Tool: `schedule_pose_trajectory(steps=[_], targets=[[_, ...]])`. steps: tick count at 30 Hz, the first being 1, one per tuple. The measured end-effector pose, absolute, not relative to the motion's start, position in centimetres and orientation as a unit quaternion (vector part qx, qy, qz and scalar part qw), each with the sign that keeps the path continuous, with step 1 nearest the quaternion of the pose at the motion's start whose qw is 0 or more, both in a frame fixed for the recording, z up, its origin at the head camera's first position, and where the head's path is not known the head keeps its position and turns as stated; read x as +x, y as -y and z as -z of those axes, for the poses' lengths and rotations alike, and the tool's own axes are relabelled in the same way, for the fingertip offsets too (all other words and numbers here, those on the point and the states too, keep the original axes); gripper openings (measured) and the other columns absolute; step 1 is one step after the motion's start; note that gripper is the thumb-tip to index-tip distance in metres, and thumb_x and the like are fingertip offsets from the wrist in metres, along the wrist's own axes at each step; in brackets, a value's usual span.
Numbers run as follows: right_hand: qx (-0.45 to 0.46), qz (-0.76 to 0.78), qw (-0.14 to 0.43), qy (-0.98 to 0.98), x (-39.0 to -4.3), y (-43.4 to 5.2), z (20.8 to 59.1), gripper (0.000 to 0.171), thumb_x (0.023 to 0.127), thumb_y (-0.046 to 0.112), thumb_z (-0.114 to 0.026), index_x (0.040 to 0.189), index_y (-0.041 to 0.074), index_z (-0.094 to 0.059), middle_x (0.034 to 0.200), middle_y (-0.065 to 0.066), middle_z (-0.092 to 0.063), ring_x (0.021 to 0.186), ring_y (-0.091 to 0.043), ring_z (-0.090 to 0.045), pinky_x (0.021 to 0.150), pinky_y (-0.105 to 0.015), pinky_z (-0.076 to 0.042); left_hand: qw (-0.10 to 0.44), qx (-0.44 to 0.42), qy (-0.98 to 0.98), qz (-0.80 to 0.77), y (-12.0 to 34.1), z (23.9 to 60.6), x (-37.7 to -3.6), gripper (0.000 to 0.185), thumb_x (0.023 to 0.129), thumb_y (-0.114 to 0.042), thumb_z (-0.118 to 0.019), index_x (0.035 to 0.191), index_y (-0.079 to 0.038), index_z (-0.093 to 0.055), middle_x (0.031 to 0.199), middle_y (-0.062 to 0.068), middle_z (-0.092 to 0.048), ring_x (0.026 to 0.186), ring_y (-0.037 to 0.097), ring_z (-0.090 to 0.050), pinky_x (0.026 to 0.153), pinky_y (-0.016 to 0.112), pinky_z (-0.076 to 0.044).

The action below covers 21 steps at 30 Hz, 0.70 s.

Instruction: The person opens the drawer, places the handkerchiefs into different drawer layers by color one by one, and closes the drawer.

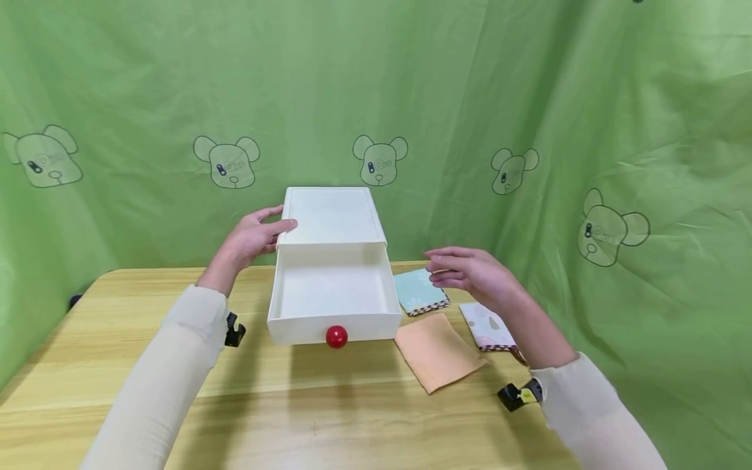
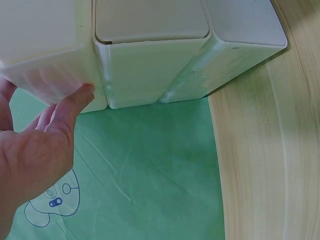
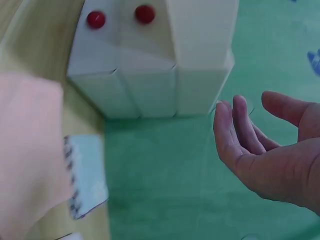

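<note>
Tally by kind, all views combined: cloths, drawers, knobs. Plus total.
Cloths: 3 (light blue cloth, orange cloth, white patterned cloth)
Drawers: 3 (top drawer, open; middle drawer; bottom drawer)
Red knobs: 3 (top knob, middle knob, bottom knob)
Total: 9

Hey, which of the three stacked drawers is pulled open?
The top drawer, whose casing the left hand holds. It alone is slid out; the middle drawer and bottom drawer are pushed in, as the right wrist view shows.
</note>
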State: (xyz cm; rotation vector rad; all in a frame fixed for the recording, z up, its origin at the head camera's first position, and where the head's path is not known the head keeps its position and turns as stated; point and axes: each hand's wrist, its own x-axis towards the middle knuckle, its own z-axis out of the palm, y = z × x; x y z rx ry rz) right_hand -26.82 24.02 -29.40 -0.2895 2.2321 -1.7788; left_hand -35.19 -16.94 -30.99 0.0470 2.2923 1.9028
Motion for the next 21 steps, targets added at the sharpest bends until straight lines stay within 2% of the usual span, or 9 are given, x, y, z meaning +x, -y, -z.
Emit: schedule_pose_trajectory(steps=[6,10,13,17,21], targets=[[-0.078,0.613,0.143,-0.773,-28.6,-26.3,33.0,0.056,0.106,0.02,-0.053,0.148,-0.013,-0.038,0.112,0.0,-0.068,0.1,-0.014,-0.069,0.098,-0.028,-0.057,0.081,0.016,-0.761,-0.643,17.0,30.9,-35.2,0.083,0.095,-0.033,-0.072,0.162,-0.021,-0.025,0.108,0.0,-0.063,0.092,0.01,-0.06,0.08,0.021,-0.057],[-0.058,0.615,0.146,-0.773,-29.2,-27.5,35.4,0.055,0.107,0.019,-0.05,0.149,-0.014,-0.037,0.115,-0.003,-0.066,0.099,-0.013,-0.069,0.099,-0.029,-0.057,0.081,0.013,-0.759,-0.646,17.0,30.9,-35.2,0.083,0.095,-0.032,-0.073,0.162,-0.021,-0.025,0.106,-0.001,-0.064,0.09,0.01,-0.061,0.077,0.02,-0.056],[-0.043,0.605,0.146,-0.781,-29.5,-28.2,37.0,0.054,0.107,0.019,-0.049,0.148,-0.014,-0.037,0.123,-0.01,-0.064,0.1,-0.011,-0.068,0.102,-0.032,-0.055,0.081,0.011,-0.757,-0.649,17.0,30.9,-35.2,0.083,0.094,-0.032,-0.073,0.162,-0.022,-0.026,0.104,-0.001,-0.064,0.088,0.01,-0.06,0.074,0.019,-0.056],[-0.023,0.594,0.148,-0.79,-29.6,-29.1,39.1,0.054,0.107,0.02,-0.05,0.148,-0.014,-0.038,0.139,-0.027,-0.055,0.103,-0.011,-0.067,0.106,-0.036,-0.054,0.085,0.014,-0.754,-0.651,16.9,30.9,-35.2,0.082,0.095,-0.031,-0.072,0.162,-0.022,-0.025,0.103,-0.002,-0.063,0.086,0.009,-0.06,0.074,0.019,-0.055],[-0.003,0.602,0.153,-0.783,-29.5,-29.7,40.9,0.057,0.108,0.021,-0.05,0.15,-0.013,-0.035,0.148,-0.031,-0.046,0.109,-0.015,-0.067,0.107,-0.039,-0.053,0.09,0.017,-0.752,-0.653,17.0,30.8,-35.1,0.082,0.096,-0.031,-0.071,0.163,-0.023,-0.023,0.102,-0.002,-0.063,0.084,0.008,-0.059,0.073,0.018,-0.055]])
